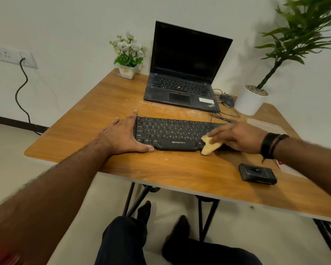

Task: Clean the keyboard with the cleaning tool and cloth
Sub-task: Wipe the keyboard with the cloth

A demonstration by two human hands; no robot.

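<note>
I see one black keyboard [177, 133] lying flat near the front middle of the wooden counter [107, 104], white lettering on its front lip. My left hand [125, 133] lies spread against its left end, thumb along the front edge. My right hand [239, 137] presses one yellow cloth [210, 145] onto the right-hand keys, fingers fairly straight over it and hiding that end. One black cleaning tool [257, 174] lies apart at front right. Behind stand one open laptop [185, 73], one mouse [226, 100], and two potted plants: a flower pot [127, 71] and a white pot [249, 101].
</note>
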